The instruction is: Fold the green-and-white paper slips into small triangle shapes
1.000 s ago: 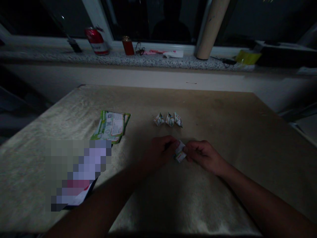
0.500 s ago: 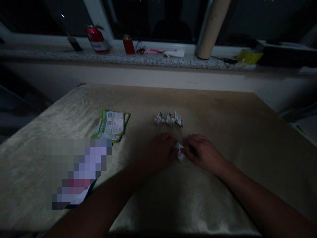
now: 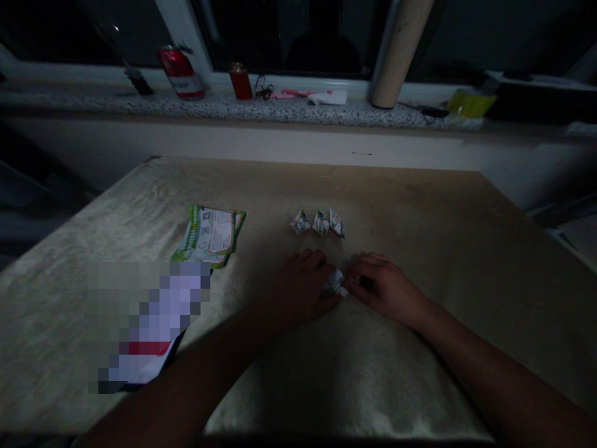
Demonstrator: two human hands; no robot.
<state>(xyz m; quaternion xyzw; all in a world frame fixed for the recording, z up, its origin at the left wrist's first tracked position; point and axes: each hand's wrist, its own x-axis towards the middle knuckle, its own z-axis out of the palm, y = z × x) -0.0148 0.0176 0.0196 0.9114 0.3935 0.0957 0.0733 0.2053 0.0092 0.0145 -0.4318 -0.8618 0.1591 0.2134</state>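
A small piece of printed paper (image 3: pixel 336 282), white with coloured marks, lies between my hands on the table. My left hand (image 3: pixel 305 286) is curled over its left part, with the thumb along the near edge. At the right edge of the paper, my right hand (image 3: pixel 383 283) has its thumb and fingers bent together against it. The fingers hide part of the paper, so its exact shape is unclear. Just beyond my hands stand three small folded paper pieces (image 3: pixel 320 223) in a row, pointed and printed alike.
Green-and-white printed packets (image 3: pixel 212 233) lie at the left, by a blurred phone-like device (image 3: pixel 163 330). On the windowsill behind the table (image 3: pixel 410 211) are a red can (image 3: pixel 181 74), a red jar (image 3: pixel 241 82), a cardboard tube (image 3: pixel 396 59) and a yellow item (image 3: pixel 471 104).
My left thumb has moved outward along the paper's near edge, and the paper has turned slightly. My right fingers have shifted a little; the three folded pieces stay put.
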